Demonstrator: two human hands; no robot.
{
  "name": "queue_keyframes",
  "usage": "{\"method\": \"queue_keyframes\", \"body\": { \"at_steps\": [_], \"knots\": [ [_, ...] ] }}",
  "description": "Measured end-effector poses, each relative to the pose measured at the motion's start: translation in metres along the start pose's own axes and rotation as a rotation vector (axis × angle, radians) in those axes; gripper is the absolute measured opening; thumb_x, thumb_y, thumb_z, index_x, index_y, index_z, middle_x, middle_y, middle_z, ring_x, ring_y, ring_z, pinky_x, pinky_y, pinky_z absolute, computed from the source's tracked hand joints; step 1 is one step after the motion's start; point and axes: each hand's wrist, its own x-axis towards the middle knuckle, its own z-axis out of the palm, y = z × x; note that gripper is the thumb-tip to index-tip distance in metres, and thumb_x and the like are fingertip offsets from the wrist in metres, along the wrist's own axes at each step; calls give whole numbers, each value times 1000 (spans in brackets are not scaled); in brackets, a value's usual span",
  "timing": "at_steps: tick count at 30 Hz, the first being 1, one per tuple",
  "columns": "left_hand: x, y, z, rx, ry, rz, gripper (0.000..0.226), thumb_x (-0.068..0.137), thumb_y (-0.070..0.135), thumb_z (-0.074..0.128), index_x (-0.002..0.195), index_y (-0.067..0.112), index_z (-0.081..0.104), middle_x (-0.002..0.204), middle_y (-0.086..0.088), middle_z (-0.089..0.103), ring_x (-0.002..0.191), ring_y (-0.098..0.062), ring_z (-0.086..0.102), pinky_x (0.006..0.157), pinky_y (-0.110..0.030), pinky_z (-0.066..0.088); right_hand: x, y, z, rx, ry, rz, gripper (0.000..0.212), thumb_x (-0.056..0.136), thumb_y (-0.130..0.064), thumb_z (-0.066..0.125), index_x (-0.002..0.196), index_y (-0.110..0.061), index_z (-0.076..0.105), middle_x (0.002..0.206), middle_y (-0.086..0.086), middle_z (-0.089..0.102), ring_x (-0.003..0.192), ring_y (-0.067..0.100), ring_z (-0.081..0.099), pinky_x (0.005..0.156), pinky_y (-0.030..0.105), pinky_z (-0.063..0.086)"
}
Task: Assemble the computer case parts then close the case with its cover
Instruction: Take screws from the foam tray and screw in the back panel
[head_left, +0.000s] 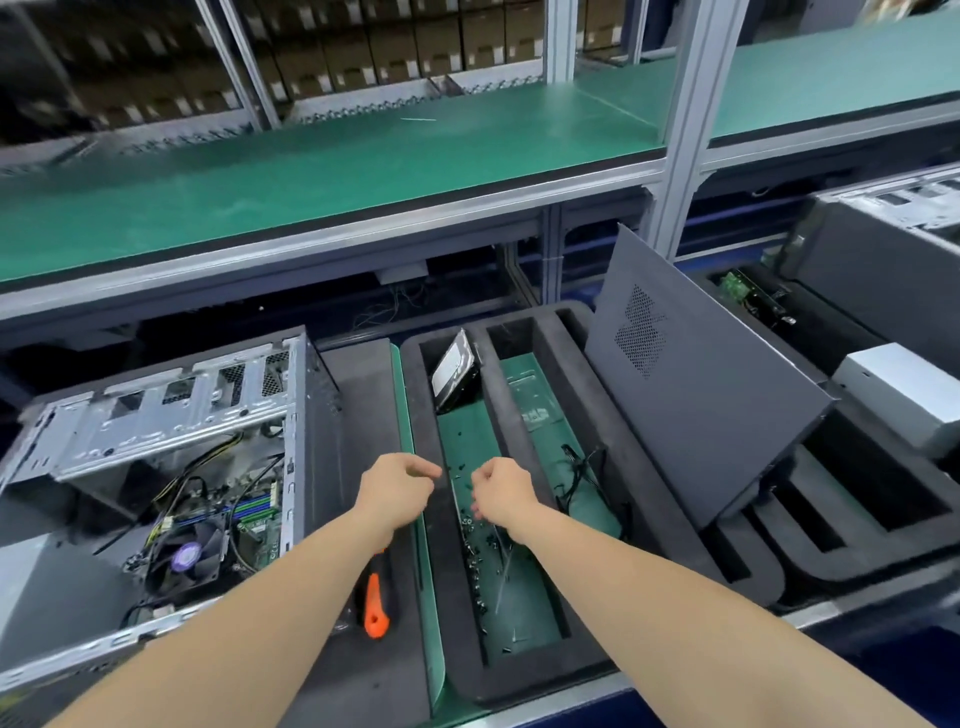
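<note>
- Our open grey metal computer case (156, 467) lies at left.
- Its flat dark-grey perforated cover (727, 395) leans in the black foam tray (519, 670), at right.
- Our left hand (397, 488) and right hand (501, 491) hover above small black screws (475, 551), fingers curled; any grip we cannot tell.

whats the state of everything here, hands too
silver metal computer case: open, on its side
dark grey perforated side cover: off, leaning in the black foam tray
black hard drive: tilted in its slot
small black screws: loose in a tray slot
orange-handled screwdriver: lying flat, unheld
left hand: fingers curled, grip unclear
right hand: fingers curled, grip unclear
</note>
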Motion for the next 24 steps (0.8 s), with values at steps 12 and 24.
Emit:
{"method": "queue_keyframes", "body": {
  "at_steps": [12, 24],
  "knots": [
    [-5, -38, 37, -209, 136, -47, 32, 93, 4, 52, 90, 27, 74, 95, 4, 73, 94, -24, 71, 87, -41, 60, 10, 36, 41, -773, -63, -35, 26, 90, 12, 59, 97, -13, 57, 119, 15, 64, 112, 35, 68, 78, 36, 50],
    [-6, -29, 33, -189, 112, -49, 32, 92, 5, 51, 87, 27, 74, 94, 4, 73, 94, -26, 71, 87, -42, 60, -3, 41, 39, -518, 95, -175, 14, 102, -3, 54, 115, -6, 53, 119, 15, 61, 104, 26, 61, 85, 31, 47]
  ]
}}
